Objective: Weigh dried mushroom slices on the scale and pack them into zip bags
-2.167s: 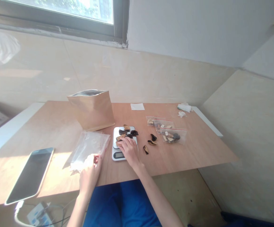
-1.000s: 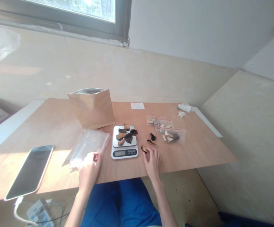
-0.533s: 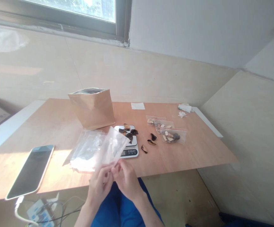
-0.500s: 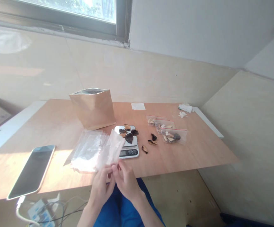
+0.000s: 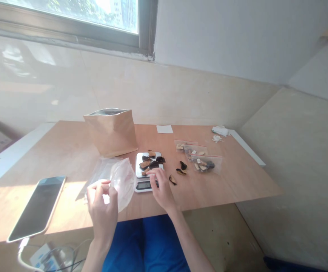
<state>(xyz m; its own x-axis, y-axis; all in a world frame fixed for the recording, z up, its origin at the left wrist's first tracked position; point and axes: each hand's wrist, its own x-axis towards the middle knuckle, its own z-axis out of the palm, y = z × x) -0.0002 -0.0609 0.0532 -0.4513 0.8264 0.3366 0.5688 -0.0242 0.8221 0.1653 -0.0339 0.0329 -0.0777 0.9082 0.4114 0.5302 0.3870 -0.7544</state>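
Observation:
My left hand (image 5: 103, 206) is shut on the edge of a clear plastic bag (image 5: 122, 183), which hangs puffed open just above the table. My right hand (image 5: 161, 187) is apart from it, with its fingers over the front of a white digital kitchen scale (image 5: 143, 185). Those fingers are close to several dark and tan dried pieces (image 5: 149, 161) on the scale's platform and hide part of the scale. The right hand holds nothing that I can see. Loose dried pieces (image 5: 182, 168) lie just right of the scale.
Several small sealed bags of dried pieces (image 5: 205, 163) lie right of the scale. Further clear bags (image 5: 103, 168) lie left of it, by a kraft paper pouch (image 5: 110, 134). A phone (image 5: 36, 207) lies at the wooden table's (image 5: 67, 151) near left.
My hands have parted. The left has carried the clear bag left and down, and the bag now bulges open. The right has moved right and forward to the scale.

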